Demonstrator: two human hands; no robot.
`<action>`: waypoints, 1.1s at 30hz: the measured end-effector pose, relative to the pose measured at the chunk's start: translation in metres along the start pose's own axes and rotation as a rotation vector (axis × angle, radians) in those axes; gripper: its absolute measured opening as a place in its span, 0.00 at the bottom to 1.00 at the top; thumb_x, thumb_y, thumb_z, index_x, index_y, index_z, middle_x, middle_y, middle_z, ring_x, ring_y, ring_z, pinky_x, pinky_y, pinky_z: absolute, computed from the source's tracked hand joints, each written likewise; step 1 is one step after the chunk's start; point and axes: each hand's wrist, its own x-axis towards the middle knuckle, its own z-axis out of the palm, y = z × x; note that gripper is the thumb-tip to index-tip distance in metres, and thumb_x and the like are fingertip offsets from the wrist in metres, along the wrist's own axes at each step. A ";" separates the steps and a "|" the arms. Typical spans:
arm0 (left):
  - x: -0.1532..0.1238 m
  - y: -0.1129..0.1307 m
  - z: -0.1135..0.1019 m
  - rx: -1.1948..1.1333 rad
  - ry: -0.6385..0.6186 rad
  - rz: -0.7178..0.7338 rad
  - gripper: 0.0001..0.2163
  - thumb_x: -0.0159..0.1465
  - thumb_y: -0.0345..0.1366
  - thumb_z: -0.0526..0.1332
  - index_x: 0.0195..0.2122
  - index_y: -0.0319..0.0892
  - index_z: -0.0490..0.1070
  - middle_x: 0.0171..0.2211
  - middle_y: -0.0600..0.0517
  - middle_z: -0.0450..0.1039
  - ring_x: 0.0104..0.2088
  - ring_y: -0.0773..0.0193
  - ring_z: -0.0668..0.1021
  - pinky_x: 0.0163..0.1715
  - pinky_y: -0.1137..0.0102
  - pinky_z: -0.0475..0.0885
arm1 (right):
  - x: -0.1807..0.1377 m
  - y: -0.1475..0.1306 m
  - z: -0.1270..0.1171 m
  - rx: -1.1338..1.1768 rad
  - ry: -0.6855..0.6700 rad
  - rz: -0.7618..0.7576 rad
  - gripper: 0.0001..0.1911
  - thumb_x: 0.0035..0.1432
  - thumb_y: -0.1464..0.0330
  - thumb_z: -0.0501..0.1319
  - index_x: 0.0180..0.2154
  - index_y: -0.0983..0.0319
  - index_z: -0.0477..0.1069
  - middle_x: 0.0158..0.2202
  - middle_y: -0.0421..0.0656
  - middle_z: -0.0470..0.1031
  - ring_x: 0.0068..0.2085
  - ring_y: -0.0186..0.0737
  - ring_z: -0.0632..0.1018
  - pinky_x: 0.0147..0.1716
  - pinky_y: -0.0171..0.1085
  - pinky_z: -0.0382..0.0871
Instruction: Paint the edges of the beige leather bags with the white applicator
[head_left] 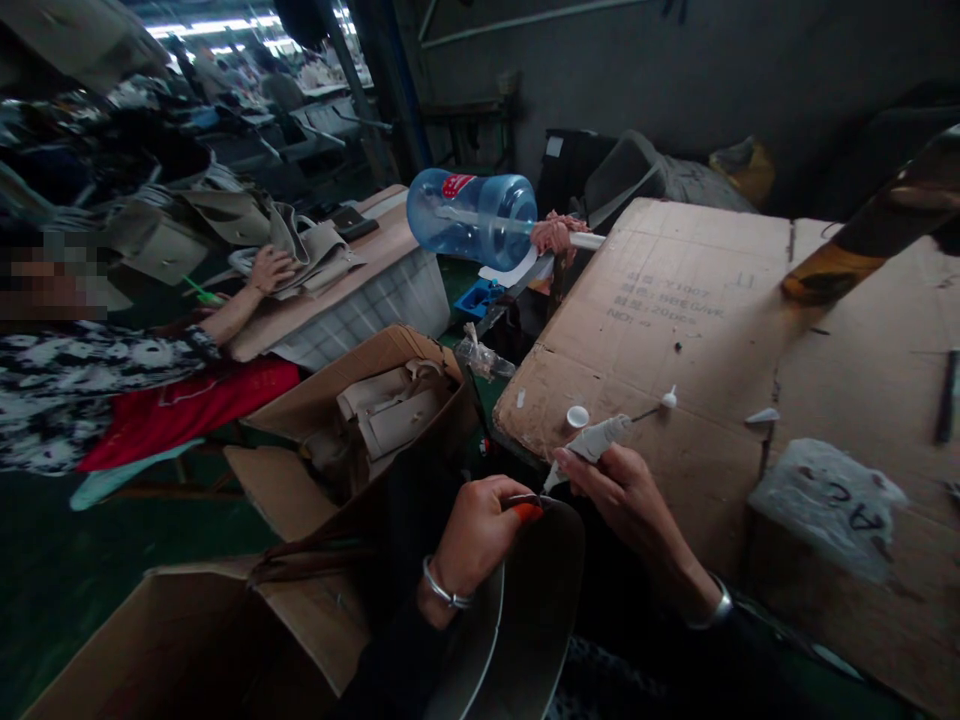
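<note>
My left hand (474,535) grips the upper edge of a dark curved leather piece (517,620) that rests in my lap; an orange tip shows at my fingers. My right hand (626,495) holds a small white glue tube (594,440), its nozzle pointing down to the leather's edge beside my left fingers. On the cardboard-covered table (705,330) just beyond lie a white cap (577,416) and a white-tipped pin (664,400).
A co-worker's hand (268,268) rests on tan bag pieces at the left. An open carton (375,410) of tan parts stands in front of me, another carton (225,640) at lower left. A blue water bottle (472,215) lies on its side behind. A crumpled white sheet (825,505) lies to the right.
</note>
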 end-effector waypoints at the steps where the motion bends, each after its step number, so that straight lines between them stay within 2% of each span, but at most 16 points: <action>1: 0.000 -0.001 0.001 -0.002 -0.004 -0.003 0.06 0.57 0.33 0.65 0.31 0.42 0.82 0.33 0.49 0.82 0.36 0.58 0.80 0.38 0.68 0.70 | 0.002 -0.003 0.000 -0.026 -0.013 -0.012 0.19 0.63 0.57 0.61 0.24 0.60 0.65 0.22 0.36 0.66 0.25 0.32 0.66 0.24 0.33 0.59; 8: -0.001 -0.005 0.007 -0.043 -0.016 -0.010 0.05 0.57 0.34 0.65 0.28 0.41 0.81 0.30 0.50 0.79 0.34 0.59 0.78 0.36 0.68 0.69 | 0.013 -0.012 0.001 -0.066 -0.118 -0.052 0.16 0.62 0.60 0.59 0.24 0.60 0.62 0.21 0.34 0.63 0.24 0.30 0.64 0.23 0.32 0.57; 13: -0.002 -0.006 0.006 -0.110 -0.042 -0.039 0.03 0.54 0.31 0.66 0.25 0.40 0.80 0.27 0.51 0.77 0.32 0.61 0.76 0.34 0.68 0.67 | 0.012 -0.006 0.005 0.036 -0.214 -0.016 0.16 0.62 0.61 0.59 0.25 0.60 0.63 0.23 0.35 0.63 0.26 0.31 0.64 0.25 0.32 0.58; 17: -0.001 -0.011 0.005 -0.137 -0.053 -0.046 0.02 0.53 0.31 0.67 0.25 0.40 0.79 0.27 0.52 0.76 0.32 0.62 0.75 0.33 0.69 0.66 | 0.010 -0.003 0.012 0.123 -0.169 0.044 0.17 0.63 0.58 0.58 0.25 0.60 0.64 0.23 0.35 0.63 0.25 0.31 0.64 0.24 0.33 0.57; 22: -0.002 -0.017 0.008 -0.224 -0.073 -0.064 0.02 0.52 0.30 0.66 0.26 0.38 0.79 0.28 0.51 0.76 0.32 0.63 0.74 0.33 0.70 0.65 | 0.009 -0.004 0.019 0.037 -0.171 -0.021 0.17 0.63 0.59 0.59 0.25 0.60 0.64 0.23 0.35 0.62 0.26 0.31 0.64 0.25 0.33 0.57; 25: -0.003 -0.018 0.008 -0.221 -0.053 -0.082 0.03 0.51 0.31 0.67 0.24 0.38 0.78 0.26 0.52 0.74 0.30 0.64 0.73 0.32 0.70 0.65 | 0.007 -0.005 0.017 0.124 -0.084 -0.001 0.18 0.64 0.57 0.60 0.26 0.61 0.67 0.22 0.35 0.64 0.25 0.31 0.65 0.25 0.33 0.59; 28: -0.003 -0.019 0.005 -0.255 -0.045 -0.145 0.05 0.52 0.34 0.67 0.26 0.37 0.79 0.26 0.50 0.76 0.29 0.63 0.74 0.31 0.69 0.66 | 0.005 -0.004 0.011 0.217 0.067 -0.016 0.16 0.62 0.56 0.63 0.30 0.61 0.72 0.26 0.37 0.69 0.27 0.32 0.69 0.27 0.33 0.63; 31: -0.001 -0.021 -0.002 -0.331 -0.003 -0.253 0.10 0.51 0.36 0.69 0.31 0.35 0.81 0.27 0.48 0.79 0.28 0.63 0.76 0.31 0.70 0.67 | 0.003 -0.002 0.000 0.246 0.305 -0.080 0.12 0.62 0.57 0.64 0.35 0.59 0.75 0.30 0.37 0.72 0.30 0.33 0.72 0.29 0.33 0.65; 33: 0.000 -0.023 -0.006 -0.413 0.018 -0.294 0.15 0.49 0.36 0.71 0.39 0.35 0.81 0.30 0.48 0.81 0.29 0.64 0.77 0.31 0.70 0.69 | 0.002 0.001 -0.009 0.173 0.437 -0.128 0.11 0.63 0.58 0.64 0.39 0.58 0.75 0.31 0.37 0.74 0.31 0.34 0.74 0.31 0.34 0.66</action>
